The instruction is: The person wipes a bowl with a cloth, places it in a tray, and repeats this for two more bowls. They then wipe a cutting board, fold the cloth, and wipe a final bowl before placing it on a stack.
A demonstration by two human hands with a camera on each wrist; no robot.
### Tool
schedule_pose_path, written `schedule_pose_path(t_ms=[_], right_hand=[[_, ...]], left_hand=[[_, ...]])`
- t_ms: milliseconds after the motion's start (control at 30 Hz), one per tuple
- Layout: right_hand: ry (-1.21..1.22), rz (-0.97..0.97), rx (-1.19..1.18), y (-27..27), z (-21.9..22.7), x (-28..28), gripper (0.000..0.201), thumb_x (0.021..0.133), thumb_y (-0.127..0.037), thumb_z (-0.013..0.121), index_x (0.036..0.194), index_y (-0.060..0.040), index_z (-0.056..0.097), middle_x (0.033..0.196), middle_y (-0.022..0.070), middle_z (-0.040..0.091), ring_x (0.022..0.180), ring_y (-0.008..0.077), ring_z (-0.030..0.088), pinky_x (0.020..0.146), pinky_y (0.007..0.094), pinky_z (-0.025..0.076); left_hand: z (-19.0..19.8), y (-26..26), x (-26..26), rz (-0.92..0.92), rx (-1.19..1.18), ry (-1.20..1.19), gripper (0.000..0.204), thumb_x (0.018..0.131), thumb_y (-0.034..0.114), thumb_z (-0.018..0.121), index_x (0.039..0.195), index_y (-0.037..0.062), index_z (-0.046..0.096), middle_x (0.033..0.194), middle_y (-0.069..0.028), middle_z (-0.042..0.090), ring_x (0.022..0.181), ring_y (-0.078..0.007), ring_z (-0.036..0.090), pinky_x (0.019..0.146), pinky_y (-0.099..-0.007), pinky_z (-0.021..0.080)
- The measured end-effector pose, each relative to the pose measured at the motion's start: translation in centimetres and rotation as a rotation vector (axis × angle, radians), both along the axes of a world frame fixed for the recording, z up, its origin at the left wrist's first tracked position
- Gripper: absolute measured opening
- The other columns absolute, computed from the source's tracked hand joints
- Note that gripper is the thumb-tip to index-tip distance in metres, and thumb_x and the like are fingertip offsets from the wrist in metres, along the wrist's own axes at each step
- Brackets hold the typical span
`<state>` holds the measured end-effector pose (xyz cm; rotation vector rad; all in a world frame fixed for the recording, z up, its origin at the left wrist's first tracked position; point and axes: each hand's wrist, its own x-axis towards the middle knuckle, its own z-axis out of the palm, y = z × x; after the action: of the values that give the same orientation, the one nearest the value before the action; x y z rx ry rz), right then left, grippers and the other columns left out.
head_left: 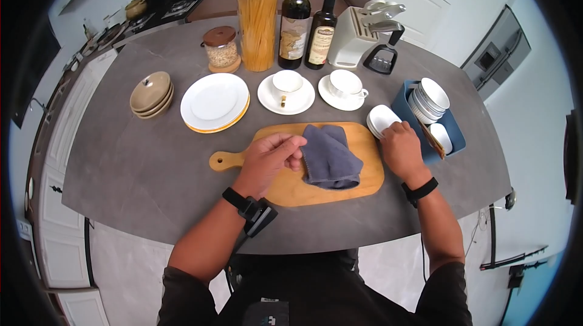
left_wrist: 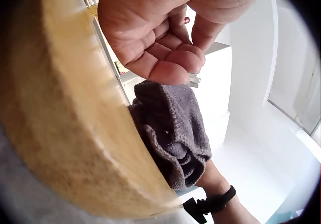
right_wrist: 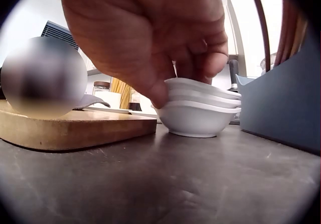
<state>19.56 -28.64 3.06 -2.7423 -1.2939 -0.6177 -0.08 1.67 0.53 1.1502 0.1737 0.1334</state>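
Observation:
My right hand point(head_left: 402, 148) grips the rim of a small stack of white bowls point(right_wrist: 198, 119), thumb on the near side and fingers reaching over the edge. That stack stands on the grey table between the wooden cutting board point(head_left: 285, 192) and a blue bin point(head_left: 458, 137). Over the board hovers my left hand point(head_left: 270, 159), its fingers loosely curled with nothing visible between them. Just beyond those fingertips lies a folded grey-purple cloth point(head_left: 333, 159), bunched on the board; the left wrist view shows its stitched edge point(left_wrist: 173, 116).
The bin holds stacked bowls point(head_left: 432, 95) and a white dish point(head_left: 441, 137). Behind the board stand two cups on saucers point(head_left: 296, 105), white plates point(head_left: 214, 101) and brown bowls point(head_left: 152, 92). Farther back are jars, two bottles point(head_left: 294, 28) and a knife block point(head_left: 351, 37).

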Motion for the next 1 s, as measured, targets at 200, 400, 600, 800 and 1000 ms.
schedule_pose_path(t_ms=[200,400,600,800,1000], right_hand=[[0.218,-0.036,0.210,-0.7,1.0,0.0,0.016,0.086,-0.015,0.084,0.092,-0.0017,0.077,0.094,0.0165,0.072,0.095,0.0379,0.068,0.082,0.0483,0.055],[0.028,-0.007,0.431,0.4,2.7,-1.9,0.013,0.087,-0.001,0.083,0.098,0.0004,0.076,0.099,0.0176,0.073,0.093,0.0385,0.069,0.081,0.0455,0.055],[0.153,0.479,0.546,6.0,5.7,-11.0,0.029,0.076,0.003,0.088,0.102,-0.0011,0.077,0.104,0.0133,0.073,0.094,0.0339,0.069,0.081,0.0430,0.056],[0.378,0.665,0.484,9.4,4.1,-13.5,0.034,0.078,-0.003,0.090,0.110,-0.0015,0.078,0.110,0.0123,0.073,0.101,0.0342,0.070,0.089,0.0444,0.057],[0.307,0.538,0.543,8.2,5.5,-10.8,0.038,0.081,-0.012,0.092,0.115,-0.0015,0.077,0.115,0.0157,0.073,0.103,0.0375,0.068,0.090,0.0466,0.056]], left_hand=[[0.1,-0.2,-0.1,-0.046,0.026,-0.017,0.029,0.113,0.024,0.066,0.122,-0.0014,0.076,0.096,-0.0025,0.069,0.084,-0.0128,0.066,0.082,-0.0302,0.057],[0.3,-0.4,-0.1,-0.055,-0.015,-0.009,0.030,0.113,0.026,0.066,0.122,-0.0004,0.076,0.095,-0.0020,0.069,0.083,-0.0125,0.067,0.081,-0.0307,0.058],[0.1,-0.1,0.3,-0.303,-0.318,-0.053,0.070,0.112,0.063,0.051,0.145,0.0027,0.060,0.117,-0.0095,0.072,0.105,-0.0215,0.072,0.094,-0.0415,0.061],[0.1,-0.9,0.4,-0.367,-0.559,-0.242,0.088,0.110,0.077,0.036,0.165,0.0079,0.040,0.157,-0.0194,0.056,0.146,-0.0353,0.057,0.113,-0.0587,0.054],[1.3,0.0,-0.2,-0.273,-0.677,-0.260,0.092,0.107,0.079,0.042,0.168,0.0104,0.037,0.151,-0.0305,0.059,0.141,-0.0417,0.062,0.112,-0.0605,0.054]])
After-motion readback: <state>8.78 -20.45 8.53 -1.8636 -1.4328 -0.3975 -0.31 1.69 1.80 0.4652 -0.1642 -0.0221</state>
